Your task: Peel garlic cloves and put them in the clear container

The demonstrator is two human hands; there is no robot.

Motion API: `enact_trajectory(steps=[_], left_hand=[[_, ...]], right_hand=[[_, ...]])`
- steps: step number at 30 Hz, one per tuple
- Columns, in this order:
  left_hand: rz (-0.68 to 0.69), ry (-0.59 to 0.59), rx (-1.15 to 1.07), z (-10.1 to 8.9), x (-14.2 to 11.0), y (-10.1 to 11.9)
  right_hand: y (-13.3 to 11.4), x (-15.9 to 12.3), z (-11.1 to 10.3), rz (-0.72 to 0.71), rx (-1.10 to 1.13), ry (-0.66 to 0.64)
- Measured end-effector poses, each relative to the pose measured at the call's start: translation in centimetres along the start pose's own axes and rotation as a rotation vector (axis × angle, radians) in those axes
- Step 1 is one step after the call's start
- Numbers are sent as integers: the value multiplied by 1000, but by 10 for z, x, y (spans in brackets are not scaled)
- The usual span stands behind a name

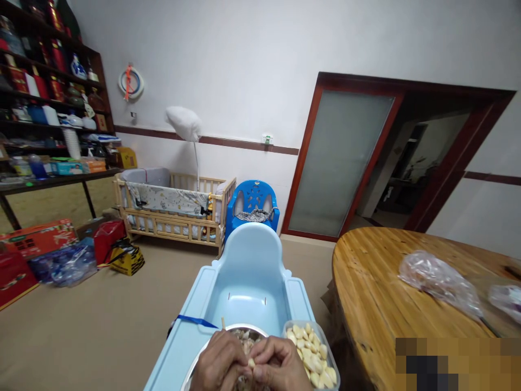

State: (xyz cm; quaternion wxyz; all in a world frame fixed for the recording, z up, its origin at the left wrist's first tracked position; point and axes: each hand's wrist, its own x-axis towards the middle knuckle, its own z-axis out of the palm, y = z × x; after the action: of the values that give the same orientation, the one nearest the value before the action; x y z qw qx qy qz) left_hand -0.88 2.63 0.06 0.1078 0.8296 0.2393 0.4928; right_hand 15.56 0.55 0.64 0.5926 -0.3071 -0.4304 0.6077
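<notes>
My left hand (222, 361) and my right hand (280, 365) meet over a round metal bowl (260, 329), fingers closed in a pinch. Between their fingertips is a small pale garlic clove (251, 363), touched from both sides. A thin light-brown stick-like piece (223, 322) stands up behind my left hand; whether that hand holds it, I cannot tell. Papery, brownish bits (247, 341) lie in the bowl, partly hidden by my hands. Just right of my right hand, a clear plastic tub (334, 369) is filled with peeled garlic cloves (311, 358).
Bowl and tub rest on the tray of a light-blue child's high chair (252, 255), with a blue strap (197, 321) at left. A wooden table (374, 271) bearing plastic bags (439, 279) stands right. Beyond are a crib (175, 217), a blue chair (254, 198) and floor bags (126, 258).
</notes>
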Motion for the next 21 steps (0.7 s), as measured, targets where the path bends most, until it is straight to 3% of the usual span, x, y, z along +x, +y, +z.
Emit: enact_trajectory(steps=[12,21], left_hand=[[-12,36,15,1,5,3],[-28,84,28,5,12,9]], right_hand=[[-1,-1,3,12,-39,22],[10,-1,-8,74,-12,-5]])
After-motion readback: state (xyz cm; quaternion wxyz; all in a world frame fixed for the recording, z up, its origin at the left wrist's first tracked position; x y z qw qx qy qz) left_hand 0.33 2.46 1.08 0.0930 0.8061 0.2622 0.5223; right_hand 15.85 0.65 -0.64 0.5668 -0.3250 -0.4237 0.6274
